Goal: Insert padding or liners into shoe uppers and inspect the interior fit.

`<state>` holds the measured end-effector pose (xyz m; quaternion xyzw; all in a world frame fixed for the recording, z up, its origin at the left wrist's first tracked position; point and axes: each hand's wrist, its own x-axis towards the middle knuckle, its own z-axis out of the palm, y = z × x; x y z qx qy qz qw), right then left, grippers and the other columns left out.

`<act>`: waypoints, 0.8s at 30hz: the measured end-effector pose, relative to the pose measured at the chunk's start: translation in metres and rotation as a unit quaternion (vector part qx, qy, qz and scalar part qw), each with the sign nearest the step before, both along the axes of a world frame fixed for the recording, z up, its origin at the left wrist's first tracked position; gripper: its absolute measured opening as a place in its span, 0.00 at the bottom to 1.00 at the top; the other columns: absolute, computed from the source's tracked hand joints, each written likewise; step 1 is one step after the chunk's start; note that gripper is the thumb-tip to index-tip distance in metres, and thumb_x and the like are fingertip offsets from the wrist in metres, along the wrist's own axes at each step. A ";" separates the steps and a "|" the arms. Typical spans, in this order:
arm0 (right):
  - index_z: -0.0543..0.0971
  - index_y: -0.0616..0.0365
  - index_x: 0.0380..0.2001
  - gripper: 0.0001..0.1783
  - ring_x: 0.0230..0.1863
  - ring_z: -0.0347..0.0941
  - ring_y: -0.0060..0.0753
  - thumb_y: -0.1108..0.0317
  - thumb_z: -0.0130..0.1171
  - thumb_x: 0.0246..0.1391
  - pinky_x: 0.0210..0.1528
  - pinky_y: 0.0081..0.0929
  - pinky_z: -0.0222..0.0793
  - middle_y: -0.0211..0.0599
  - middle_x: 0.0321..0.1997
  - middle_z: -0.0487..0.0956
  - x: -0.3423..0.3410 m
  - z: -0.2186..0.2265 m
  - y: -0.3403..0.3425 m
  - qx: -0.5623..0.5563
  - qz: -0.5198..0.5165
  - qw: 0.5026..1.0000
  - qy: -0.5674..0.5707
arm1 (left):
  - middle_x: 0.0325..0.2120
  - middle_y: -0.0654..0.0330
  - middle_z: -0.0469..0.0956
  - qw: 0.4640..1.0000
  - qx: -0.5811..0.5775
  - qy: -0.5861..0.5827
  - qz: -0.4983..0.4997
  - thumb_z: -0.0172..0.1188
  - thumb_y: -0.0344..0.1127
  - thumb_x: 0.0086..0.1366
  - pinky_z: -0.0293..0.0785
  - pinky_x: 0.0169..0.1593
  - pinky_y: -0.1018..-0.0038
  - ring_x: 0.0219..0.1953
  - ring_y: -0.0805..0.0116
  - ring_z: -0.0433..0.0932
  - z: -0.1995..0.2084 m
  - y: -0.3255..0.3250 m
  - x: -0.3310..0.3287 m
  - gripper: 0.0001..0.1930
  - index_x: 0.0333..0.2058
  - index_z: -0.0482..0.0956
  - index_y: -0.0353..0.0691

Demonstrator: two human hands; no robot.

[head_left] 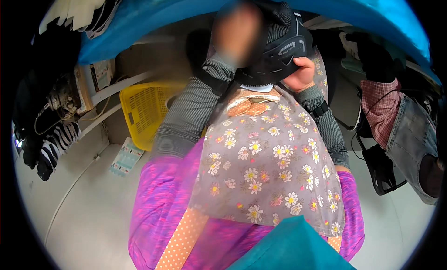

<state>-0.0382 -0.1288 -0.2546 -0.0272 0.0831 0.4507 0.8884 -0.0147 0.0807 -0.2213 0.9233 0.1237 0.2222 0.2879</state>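
A black fabric piece with a ribbed panel and pale grey trim is up in front of me, above my apron; its exact kind I cannot make out. My right hand grips its lower right edge, the thumb lying on the near face and the other fingers mostly hidden. At its left side is my left hand, so blurred that its fingers cannot be told apart. Both forearms wear grey striped sleeves. Just below the piece sits the orange dotted trim of my flowered apron.
A blue-covered work surface arches across the top, with pale fabric strips hanging at its left. Left of me stands a yellow basket. Striped black-and-white fabric hangs far left. Another person's jeans-clad leg is close on the right.
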 end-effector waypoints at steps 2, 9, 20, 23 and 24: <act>0.70 0.73 0.56 0.30 0.61 0.70 0.55 0.70 0.51 0.47 0.68 0.49 0.59 0.55 0.58 0.75 -0.002 -0.004 0.002 -0.023 -0.007 1.000 0.014 | 0.17 0.49 0.78 0.998 0.039 -0.040 -0.030 0.53 0.43 0.67 0.72 0.26 0.52 0.22 0.43 0.77 -0.017 0.001 0.001 0.13 0.29 0.76 0.41; 0.71 0.72 0.56 0.29 0.61 0.71 0.52 0.71 0.51 0.49 0.69 0.47 0.59 0.53 0.58 0.76 -0.001 -0.019 0.001 0.000 0.006 1.000 -0.010 | 0.19 0.47 0.78 1.000 -0.021 0.005 0.000 0.50 0.44 0.68 0.72 0.27 0.49 0.24 0.41 0.78 -0.033 -0.006 0.009 0.14 0.30 0.75 0.41; 0.69 0.61 0.61 0.34 0.66 0.65 0.49 0.53 0.56 0.55 0.72 0.50 0.52 0.46 0.64 0.72 -0.004 -0.010 0.000 0.049 -0.019 0.998 0.034 | 0.18 0.46 0.78 0.999 -0.021 0.036 0.009 0.48 0.45 0.69 0.72 0.27 0.48 0.23 0.41 0.77 -0.023 -0.005 0.001 0.14 0.31 0.75 0.42; 0.70 0.64 0.58 0.30 0.64 0.67 0.50 0.54 0.52 0.60 0.69 0.50 0.56 0.50 0.62 0.73 0.002 -0.006 -0.007 -0.005 -0.054 0.997 0.053 | 0.21 0.45 0.78 0.998 -0.023 0.055 0.011 0.48 0.45 0.69 0.72 0.30 0.48 0.25 0.40 0.78 -0.009 -0.005 -0.002 0.15 0.33 0.76 0.41; 0.70 0.64 0.58 0.30 0.64 0.67 0.50 0.54 0.52 0.60 0.69 0.50 0.56 0.50 0.62 0.73 0.005 -0.005 -0.007 -0.004 -0.057 0.997 0.049 | 0.23 0.44 0.79 0.996 -0.025 0.087 0.009 0.48 0.45 0.69 0.72 0.32 0.48 0.28 0.38 0.78 -0.002 -0.006 -0.002 0.15 0.35 0.77 0.40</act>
